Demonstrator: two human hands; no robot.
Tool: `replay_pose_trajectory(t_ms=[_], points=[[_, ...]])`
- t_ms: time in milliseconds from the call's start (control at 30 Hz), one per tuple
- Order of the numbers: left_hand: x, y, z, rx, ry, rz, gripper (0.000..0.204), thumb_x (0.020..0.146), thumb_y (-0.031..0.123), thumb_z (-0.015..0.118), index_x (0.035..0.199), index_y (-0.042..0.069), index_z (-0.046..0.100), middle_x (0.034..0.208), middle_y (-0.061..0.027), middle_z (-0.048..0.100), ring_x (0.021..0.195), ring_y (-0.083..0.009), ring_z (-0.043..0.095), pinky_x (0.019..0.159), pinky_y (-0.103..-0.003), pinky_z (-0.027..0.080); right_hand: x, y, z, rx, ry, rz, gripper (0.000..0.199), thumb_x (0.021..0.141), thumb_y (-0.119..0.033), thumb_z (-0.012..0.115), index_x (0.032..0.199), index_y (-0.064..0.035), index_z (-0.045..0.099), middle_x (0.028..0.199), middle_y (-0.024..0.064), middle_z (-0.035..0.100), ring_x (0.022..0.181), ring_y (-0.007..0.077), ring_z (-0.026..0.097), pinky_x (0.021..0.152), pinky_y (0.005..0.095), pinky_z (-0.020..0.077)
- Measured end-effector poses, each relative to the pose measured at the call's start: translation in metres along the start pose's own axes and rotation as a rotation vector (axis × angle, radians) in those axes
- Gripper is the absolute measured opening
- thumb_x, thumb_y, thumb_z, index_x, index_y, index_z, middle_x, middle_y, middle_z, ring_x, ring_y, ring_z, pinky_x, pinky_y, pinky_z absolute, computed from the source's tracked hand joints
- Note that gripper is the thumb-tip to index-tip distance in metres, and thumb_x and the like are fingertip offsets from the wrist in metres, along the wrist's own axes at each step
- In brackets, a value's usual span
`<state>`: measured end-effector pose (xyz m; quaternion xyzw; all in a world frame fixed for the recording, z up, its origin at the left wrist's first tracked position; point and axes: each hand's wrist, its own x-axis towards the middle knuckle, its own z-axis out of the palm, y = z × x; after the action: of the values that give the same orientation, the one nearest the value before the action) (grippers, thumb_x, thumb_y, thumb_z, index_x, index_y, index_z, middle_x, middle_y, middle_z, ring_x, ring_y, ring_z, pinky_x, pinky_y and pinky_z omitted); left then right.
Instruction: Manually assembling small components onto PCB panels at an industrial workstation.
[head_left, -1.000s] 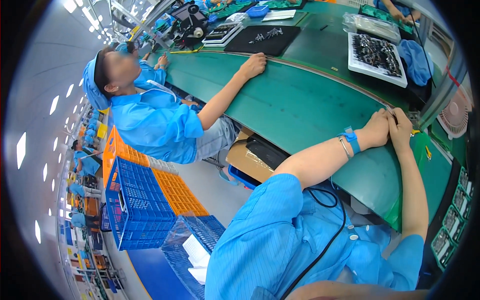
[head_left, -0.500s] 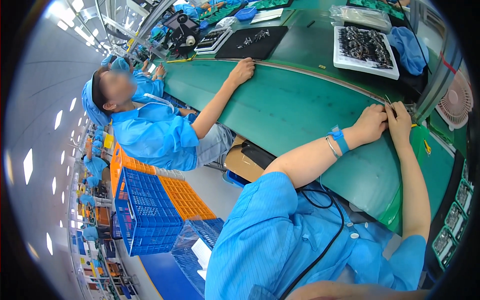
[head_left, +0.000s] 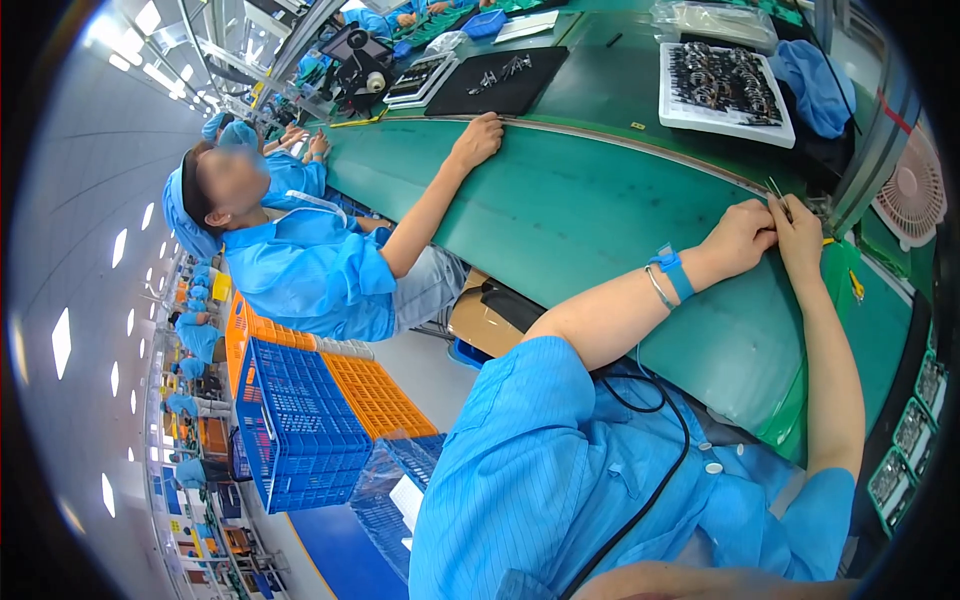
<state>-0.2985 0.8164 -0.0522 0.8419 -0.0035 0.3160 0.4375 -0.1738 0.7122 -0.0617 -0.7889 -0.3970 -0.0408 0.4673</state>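
Both my hands meet at the far right edge of the green work table (head_left: 600, 240). My right hand (head_left: 798, 238) is closed on a pair of tweezers (head_left: 773, 187), whose thin metal tips point away from me above the fingers. Pressed up against it, my left hand (head_left: 738, 238) has its fingers curled together; whatever lies between them is too small and hidden to make out. A blue wrist strap (head_left: 675, 272) and a metal bracelet (head_left: 659, 289) circle my left wrist.
Beyond the table's raised edge lie a white tray (head_left: 690, 120) of small dark parts and a black mat (head_left: 540, 85) with metal pieces. A metal post (head_left: 868, 165) and a fan (head_left: 915, 190) stand right. To my left a co-worker (head_left: 310, 260) sits; stacked blue crates (head_left: 300, 420) stand behind.
My two hands stay together at the same spot, with only slight finger movement around the tweezers. The whole view has shifted a little. The co-worker's arm rests as before.
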Motion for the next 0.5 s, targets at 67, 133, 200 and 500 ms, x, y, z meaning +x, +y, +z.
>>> replay_pose_trajectory(t_ms=[67, 133, 200, 500], points=[[-0.001, 0.001, 0.000, -0.005, -0.005, 0.005, 0.010, 0.085, 0.006, 0.071, 0.093, 0.000, 0.072, 0.091, -0.0189, 0.065, 0.085, -0.0383, 0.065, 0.075, -0.043, 0.054, -0.002, 0.002, 0.000, -0.009, -0.005, 0.007, 0.040, 0.098, -0.037, 0.065, 0.080, -0.0022, 0.058, 0.067, 0.0145, 0.058, 0.059, 0.0300, 0.052, 0.058, 0.0403, 0.0406], [-0.002, 0.002, 0.001, -0.001, -0.016, 0.006, 0.010, 0.086, 0.007, 0.071, 0.094, 0.000, 0.073, 0.090, -0.0182, 0.065, 0.086, -0.0376, 0.065, 0.076, -0.043, 0.054, -0.004, 0.004, -0.001, -0.021, 0.001, 0.012, 0.040, 0.098, -0.038, 0.065, 0.080, -0.0023, 0.058, 0.067, 0.0145, 0.058, 0.059, 0.0298, 0.052, 0.057, 0.0403, 0.0405], [-0.003, 0.003, 0.001, 0.005, -0.020, 0.006, 0.011, 0.086, 0.007, 0.071, 0.094, 0.001, 0.073, 0.091, -0.0180, 0.066, 0.087, -0.0372, 0.066, 0.077, -0.043, 0.054, -0.005, 0.003, -0.002, -0.029, 0.002, 0.013, 0.041, 0.098, -0.038, 0.065, 0.080, -0.0024, 0.058, 0.067, 0.0144, 0.058, 0.059, 0.0297, 0.052, 0.057, 0.0403, 0.0405], [-0.001, -0.001, -0.005, 0.051, 0.019, 0.016, 0.015, 0.083, 0.011, 0.077, 0.095, 0.002, 0.076, 0.089, -0.0162, 0.068, 0.088, -0.0346, 0.066, 0.078, -0.042, 0.054, -0.001, 0.011, -0.005, -0.025, 0.024, 0.053, 0.045, 0.098, -0.041, 0.065, 0.079, -0.0004, 0.058, 0.068, 0.0150, 0.058, 0.060, 0.0295, 0.051, 0.059, 0.0404, 0.0405]])
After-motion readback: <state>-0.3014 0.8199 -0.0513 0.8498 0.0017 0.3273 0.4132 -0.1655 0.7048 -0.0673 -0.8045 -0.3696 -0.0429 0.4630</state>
